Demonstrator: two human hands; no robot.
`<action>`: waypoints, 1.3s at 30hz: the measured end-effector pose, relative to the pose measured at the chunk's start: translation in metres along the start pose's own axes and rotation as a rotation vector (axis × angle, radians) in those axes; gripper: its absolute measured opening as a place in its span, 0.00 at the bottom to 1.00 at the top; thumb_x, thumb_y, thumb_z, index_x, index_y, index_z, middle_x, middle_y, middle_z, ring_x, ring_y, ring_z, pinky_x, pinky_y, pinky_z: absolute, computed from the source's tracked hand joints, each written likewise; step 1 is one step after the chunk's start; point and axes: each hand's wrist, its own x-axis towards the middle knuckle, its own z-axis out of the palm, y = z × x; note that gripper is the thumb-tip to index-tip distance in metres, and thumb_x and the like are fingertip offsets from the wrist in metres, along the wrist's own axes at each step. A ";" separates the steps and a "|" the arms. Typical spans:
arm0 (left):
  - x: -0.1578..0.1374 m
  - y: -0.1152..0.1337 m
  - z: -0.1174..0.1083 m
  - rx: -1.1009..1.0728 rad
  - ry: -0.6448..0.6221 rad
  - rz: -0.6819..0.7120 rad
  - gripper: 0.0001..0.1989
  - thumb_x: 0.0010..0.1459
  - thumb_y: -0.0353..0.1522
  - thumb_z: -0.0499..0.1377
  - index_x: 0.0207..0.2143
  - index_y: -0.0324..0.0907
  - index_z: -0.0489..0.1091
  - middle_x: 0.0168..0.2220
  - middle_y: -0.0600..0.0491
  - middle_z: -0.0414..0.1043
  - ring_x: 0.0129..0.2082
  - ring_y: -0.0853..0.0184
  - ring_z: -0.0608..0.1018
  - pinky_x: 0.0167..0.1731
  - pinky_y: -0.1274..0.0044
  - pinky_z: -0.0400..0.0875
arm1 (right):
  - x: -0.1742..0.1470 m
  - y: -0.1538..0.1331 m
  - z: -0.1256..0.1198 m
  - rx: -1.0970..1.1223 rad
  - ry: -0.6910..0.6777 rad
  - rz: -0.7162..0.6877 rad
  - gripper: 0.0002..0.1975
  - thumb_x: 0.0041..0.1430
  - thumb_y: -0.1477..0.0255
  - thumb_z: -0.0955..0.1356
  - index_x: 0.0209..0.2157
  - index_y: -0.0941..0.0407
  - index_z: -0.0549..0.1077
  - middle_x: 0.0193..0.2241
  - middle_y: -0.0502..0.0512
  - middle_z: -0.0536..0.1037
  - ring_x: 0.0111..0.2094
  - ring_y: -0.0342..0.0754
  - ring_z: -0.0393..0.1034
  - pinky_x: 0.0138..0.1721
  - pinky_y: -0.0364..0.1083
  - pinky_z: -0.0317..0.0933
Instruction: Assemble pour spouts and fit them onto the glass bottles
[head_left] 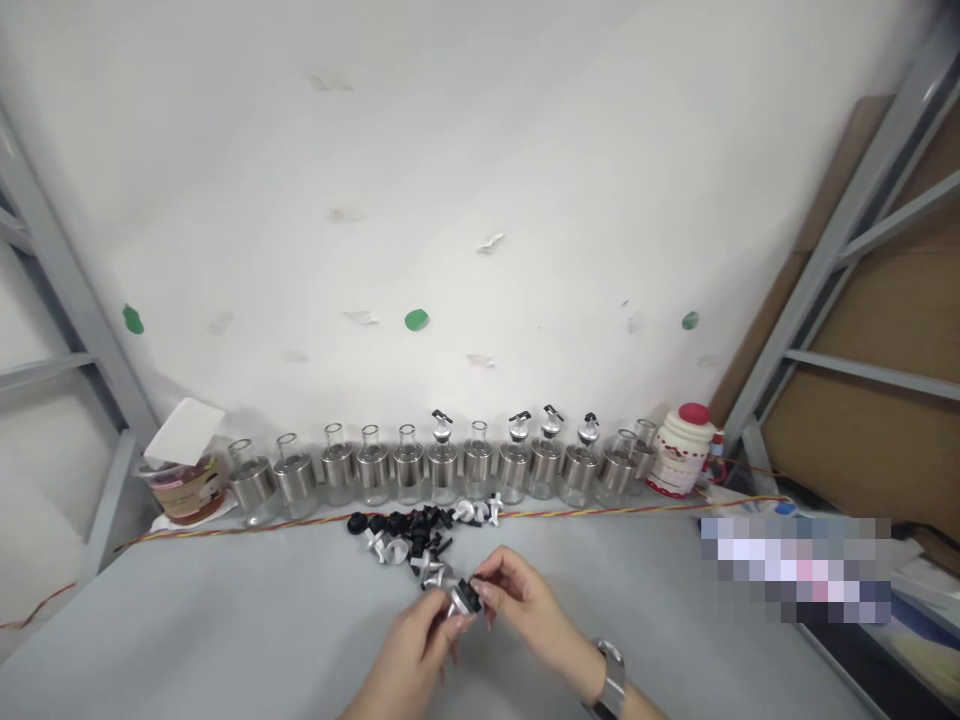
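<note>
A smooth, matte grey surface [247, 610] fills the near ground, and over its front part two bare hands meet, a metallic link-band watch [613, 680] circling the right wrist. The left hand [411, 645] curls inward, its grip closed down and pinching the silvery body of a pourer top [463, 598] between thumb and fingers. The right hand [521, 600] has its thumb and index finger drawn together on the black end of the same piece, which sits tilted between the two hands, just in front of the loose parts. These parts [418, 540] lie in a jumbled heap: dull black pieces, some round, and shiny silver ones with flared discs and narrow stems. Behind them a twisted red-and-yellow wire [300, 524] crosses the surface. Beyond it stands a row of clear glass bottles [373, 466], cylindrical, narrow-necked and sleeved in brushed metal; four carry silver tops with black levers. A clear plastic tub [187, 495] with a brown label stands at the left end, a glossy cream jar [679, 455] with a rounded red lid at the right. Farthest back rises a white wall [525, 150], scuffed and dotted with green stickers [417, 320].
</note>
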 end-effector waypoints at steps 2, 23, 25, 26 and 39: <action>-0.002 0.001 0.003 -0.016 -0.094 -0.038 0.10 0.56 0.36 0.48 0.31 0.42 0.66 0.16 0.60 0.61 0.15 0.71 0.65 0.18 0.82 0.59 | -0.003 -0.004 -0.001 -0.023 -0.049 0.015 0.10 0.49 0.66 0.68 0.28 0.57 0.65 0.22 0.47 0.68 0.24 0.41 0.61 0.27 0.42 0.56; -0.007 0.011 0.012 0.029 0.007 0.023 0.11 0.56 0.36 0.45 0.28 0.41 0.62 0.15 0.61 0.55 0.15 0.73 0.59 0.16 0.82 0.55 | -0.009 0.011 0.013 0.060 0.038 -0.130 0.10 0.51 0.65 0.67 0.28 0.57 0.64 0.27 0.49 0.66 0.27 0.41 0.61 0.28 0.41 0.55; -0.005 0.014 0.013 -0.024 0.005 -0.040 0.12 0.56 0.38 0.45 0.29 0.41 0.62 0.14 0.63 0.53 0.13 0.73 0.58 0.15 0.82 0.55 | -0.008 0.004 0.014 -0.009 0.047 -0.117 0.09 0.54 0.65 0.65 0.30 0.57 0.64 0.27 0.49 0.66 0.28 0.42 0.61 0.29 0.42 0.56; -0.005 0.014 0.012 -0.027 0.001 -0.060 0.12 0.57 0.38 0.45 0.29 0.41 0.62 0.13 0.63 0.54 0.13 0.73 0.59 0.15 0.82 0.56 | -0.009 0.000 0.014 -0.061 0.046 -0.114 0.08 0.55 0.66 0.63 0.31 0.57 0.64 0.28 0.50 0.67 0.29 0.43 0.62 0.31 0.42 0.57; -0.005 -0.015 0.012 0.745 0.205 0.612 0.11 0.59 0.31 0.45 0.31 0.42 0.65 0.25 0.51 0.73 0.22 0.63 0.74 0.22 0.75 0.68 | -0.011 0.011 0.020 -0.652 0.214 0.024 0.21 0.60 0.62 0.54 0.18 0.57 0.61 0.16 0.48 0.64 0.20 0.42 0.56 0.24 0.41 0.50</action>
